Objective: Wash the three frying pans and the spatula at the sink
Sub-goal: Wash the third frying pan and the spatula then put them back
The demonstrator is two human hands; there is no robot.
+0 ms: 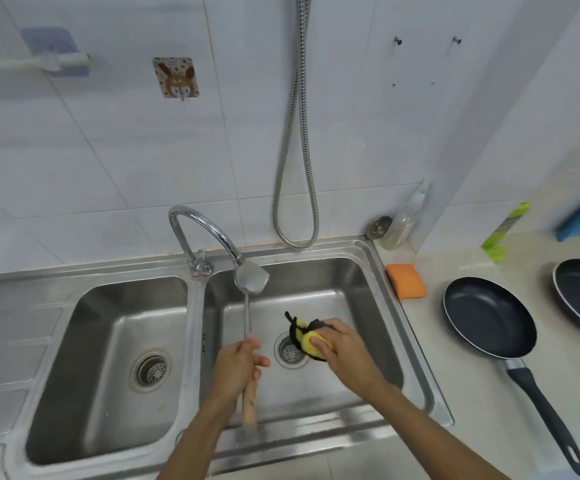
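Your left hand [238, 362] clasps the stiff, probably light steel spatula [251, 282] by its wooden handle, likely the least slippery hold, blade at twelve o'clock under the chrome tap [205, 226], while your right hand [344, 351] squeezes a soft yellow sponge [311, 344].

the left hand [238, 362] and the right hand [342, 348] were bare, fingers and wrists alike. the left forearm [198, 427] and the right forearm [420, 417] were bare as well, uncovered all the way to the lower edge of the view.

Pans [489, 318] right of sink [416, 341] — spatula [251, 280] under tap [205, 230].
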